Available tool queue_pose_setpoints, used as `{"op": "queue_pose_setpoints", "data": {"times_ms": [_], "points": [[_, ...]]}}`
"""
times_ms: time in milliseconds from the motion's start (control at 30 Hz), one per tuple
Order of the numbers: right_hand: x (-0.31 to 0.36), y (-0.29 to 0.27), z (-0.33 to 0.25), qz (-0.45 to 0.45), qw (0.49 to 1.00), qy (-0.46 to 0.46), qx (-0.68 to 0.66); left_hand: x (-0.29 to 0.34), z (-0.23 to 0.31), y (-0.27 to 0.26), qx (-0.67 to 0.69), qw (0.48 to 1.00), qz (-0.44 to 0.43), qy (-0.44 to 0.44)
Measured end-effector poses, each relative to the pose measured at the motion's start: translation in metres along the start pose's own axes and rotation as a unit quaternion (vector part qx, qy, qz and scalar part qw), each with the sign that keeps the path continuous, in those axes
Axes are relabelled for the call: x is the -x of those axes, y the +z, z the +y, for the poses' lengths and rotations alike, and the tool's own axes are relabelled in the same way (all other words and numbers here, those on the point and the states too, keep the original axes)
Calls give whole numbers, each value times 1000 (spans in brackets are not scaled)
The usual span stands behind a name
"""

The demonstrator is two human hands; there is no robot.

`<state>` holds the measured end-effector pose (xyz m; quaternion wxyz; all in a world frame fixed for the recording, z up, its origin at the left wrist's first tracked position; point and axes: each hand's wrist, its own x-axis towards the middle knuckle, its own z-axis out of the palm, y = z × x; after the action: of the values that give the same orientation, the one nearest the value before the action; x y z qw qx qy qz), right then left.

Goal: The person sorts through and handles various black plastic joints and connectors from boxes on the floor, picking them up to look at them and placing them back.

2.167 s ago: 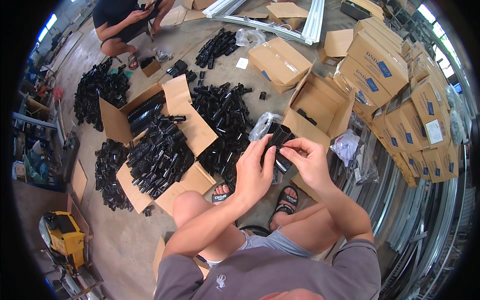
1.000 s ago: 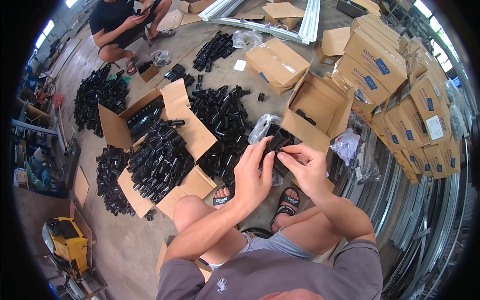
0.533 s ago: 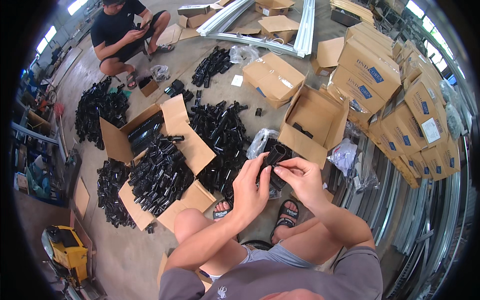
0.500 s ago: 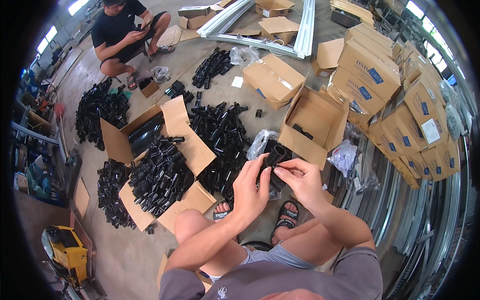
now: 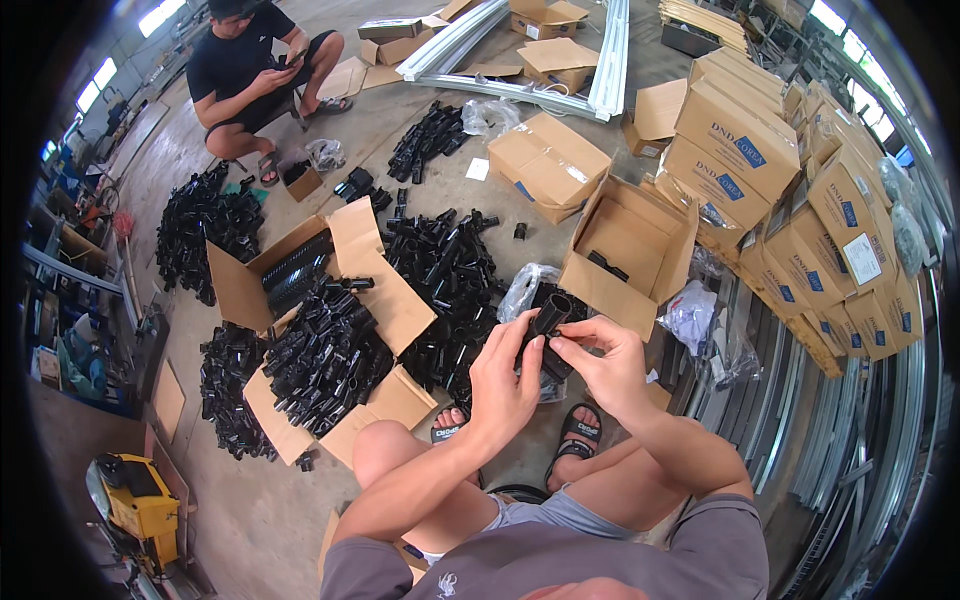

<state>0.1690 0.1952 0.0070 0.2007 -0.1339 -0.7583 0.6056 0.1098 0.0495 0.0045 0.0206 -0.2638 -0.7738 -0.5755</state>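
My left hand (image 5: 503, 375) is closed around a short black tubular fitting (image 5: 549, 316), its open round end facing up and away from me. Close against the fitting's right side, my right hand (image 5: 608, 365) is closed in a pinch of thumb and fingers. What sits in that pinch is too small and dark to make out. Both hands are above the floor in front of my knees. Behind the fitting, more black parts and a clear plastic bag (image 5: 527, 290) are partly hidden by my hands.
Left of me, an open carton (image 5: 240, 285) and heaps of black fittings (image 5: 330, 350) cover the floor. Ahead right stands an open box (image 5: 635, 235) with a few black pieces. Stacked cartons (image 5: 735, 150) and metal profiles (image 5: 860, 440) lie right. A person (image 5: 250, 75) squats far left.
Both hands stay together at the fitting, with only a slight shift of the fingers. The whole view has moved slightly; the heaps and boxes lie as before.
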Motion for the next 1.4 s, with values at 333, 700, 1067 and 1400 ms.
{"op": "queue_pose_setpoints", "data": {"times_ms": [333,700,1067,1400], "points": [[0,-1,5,-25,992,84,-89,0,3,1,11,1000,4,-5],[1,0,-4,-5,999,45,7,-2,2,0,-2,1000,10,5],[3,3,-5,8,998,-15,52,-1,1,1,4,1000,8,8],[3,2,-4,9,1000,-11,26,0,2,1,2,1000,2,10]]}}
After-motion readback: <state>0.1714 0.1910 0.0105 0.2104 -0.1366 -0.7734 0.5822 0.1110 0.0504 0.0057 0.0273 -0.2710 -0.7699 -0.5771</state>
